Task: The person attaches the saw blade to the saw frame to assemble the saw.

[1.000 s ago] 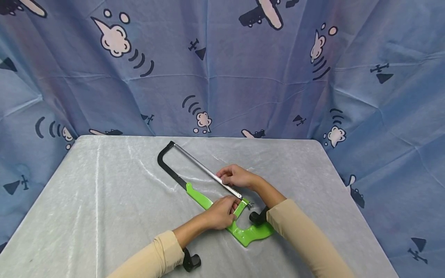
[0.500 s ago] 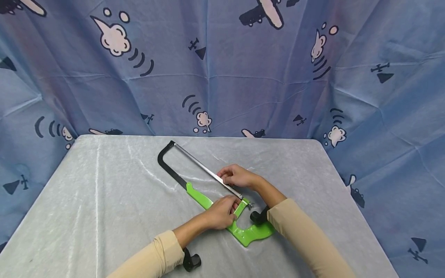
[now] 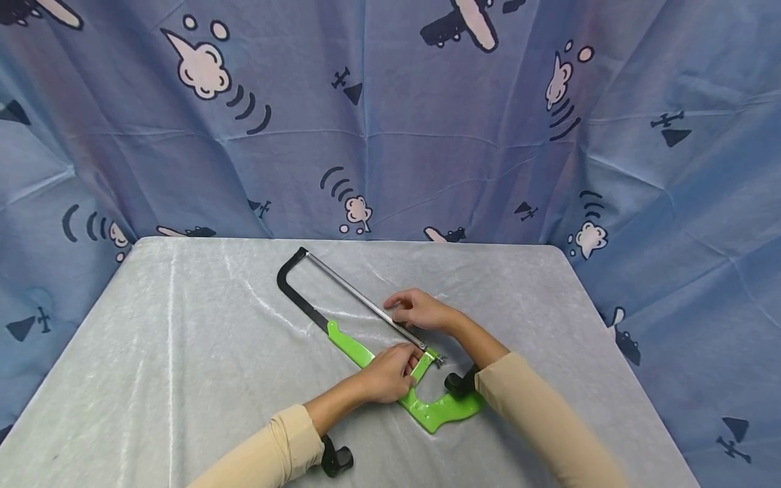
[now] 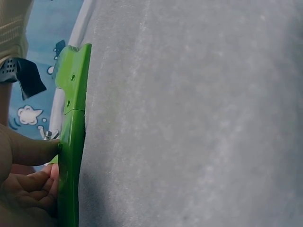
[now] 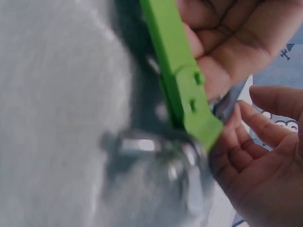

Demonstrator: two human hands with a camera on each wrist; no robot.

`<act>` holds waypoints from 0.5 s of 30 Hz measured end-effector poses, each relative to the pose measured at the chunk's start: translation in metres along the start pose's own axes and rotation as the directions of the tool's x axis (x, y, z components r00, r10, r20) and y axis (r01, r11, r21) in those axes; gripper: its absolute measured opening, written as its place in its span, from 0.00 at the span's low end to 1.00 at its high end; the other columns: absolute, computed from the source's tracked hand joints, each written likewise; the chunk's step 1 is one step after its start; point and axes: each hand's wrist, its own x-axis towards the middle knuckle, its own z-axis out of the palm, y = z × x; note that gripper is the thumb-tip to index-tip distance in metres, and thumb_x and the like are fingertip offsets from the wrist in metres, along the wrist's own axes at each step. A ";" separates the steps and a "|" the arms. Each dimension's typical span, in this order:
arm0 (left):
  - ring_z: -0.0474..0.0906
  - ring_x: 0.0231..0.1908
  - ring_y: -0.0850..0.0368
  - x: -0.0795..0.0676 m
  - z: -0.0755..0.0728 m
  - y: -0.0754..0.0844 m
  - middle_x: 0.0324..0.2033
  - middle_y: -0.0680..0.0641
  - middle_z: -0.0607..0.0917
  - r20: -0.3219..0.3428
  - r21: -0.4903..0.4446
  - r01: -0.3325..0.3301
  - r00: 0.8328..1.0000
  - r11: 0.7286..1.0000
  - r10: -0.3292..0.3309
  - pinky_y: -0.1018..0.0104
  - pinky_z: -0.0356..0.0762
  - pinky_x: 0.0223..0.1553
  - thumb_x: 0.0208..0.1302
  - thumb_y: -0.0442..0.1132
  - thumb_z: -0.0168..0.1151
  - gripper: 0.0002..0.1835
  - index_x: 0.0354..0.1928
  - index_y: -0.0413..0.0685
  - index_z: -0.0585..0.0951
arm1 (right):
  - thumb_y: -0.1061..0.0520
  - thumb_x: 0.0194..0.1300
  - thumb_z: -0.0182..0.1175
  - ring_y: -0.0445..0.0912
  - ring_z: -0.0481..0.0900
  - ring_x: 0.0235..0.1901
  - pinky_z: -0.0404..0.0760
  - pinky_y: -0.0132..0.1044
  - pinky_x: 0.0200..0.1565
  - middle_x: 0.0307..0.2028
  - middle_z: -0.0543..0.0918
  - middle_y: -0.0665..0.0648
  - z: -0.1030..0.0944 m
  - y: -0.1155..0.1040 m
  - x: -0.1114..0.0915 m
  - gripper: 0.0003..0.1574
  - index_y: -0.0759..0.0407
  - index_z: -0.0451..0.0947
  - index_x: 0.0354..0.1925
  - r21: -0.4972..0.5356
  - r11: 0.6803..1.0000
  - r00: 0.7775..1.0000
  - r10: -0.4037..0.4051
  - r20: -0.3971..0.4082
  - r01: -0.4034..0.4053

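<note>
A hacksaw [image 3: 350, 347] with a green handle and a black front bow lies diagonally on the table, its silver blade [image 3: 348, 287] facing away from me. My left hand [image 3: 389, 374] grips the green frame near the handle; in the left wrist view, the thumb [image 4: 38, 150] lies against the frame and the fingers curl on its other side. Beside the blade's near end is my right hand [image 3: 422, 310], thumb and forefinger apart, other fingertips close to the blade. Whether they touch it, I cannot tell. A metal wing nut [image 3: 440, 360] sits at the frame's end, blurred in the right wrist view.
A light grey cloth covers the table [image 3: 201, 379]. Behind it and along the sides hangs a blue curtain [image 3: 403, 169] printed with planes and clouds. Black wrist mounts [image 3: 337, 457] show at both cuffs, the right one above the saw's handle.
My right hand's fingers have loosened from the blade, and the hand and forearm have shifted slightly right. The left hand and the hacksaw have stayed in place.
</note>
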 end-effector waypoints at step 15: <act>0.70 0.32 0.65 -0.001 0.003 -0.001 0.33 0.50 0.76 -0.026 -0.024 0.004 1.000 1.000 -0.004 0.73 0.70 0.37 0.56 0.25 0.64 0.14 0.45 0.40 0.77 | 0.65 0.68 0.55 0.50 0.81 0.34 0.78 0.37 0.38 0.36 0.83 0.66 -0.017 0.007 -0.050 0.17 0.74 0.76 0.52 -0.156 0.975 0.981 -0.175 -0.081 0.161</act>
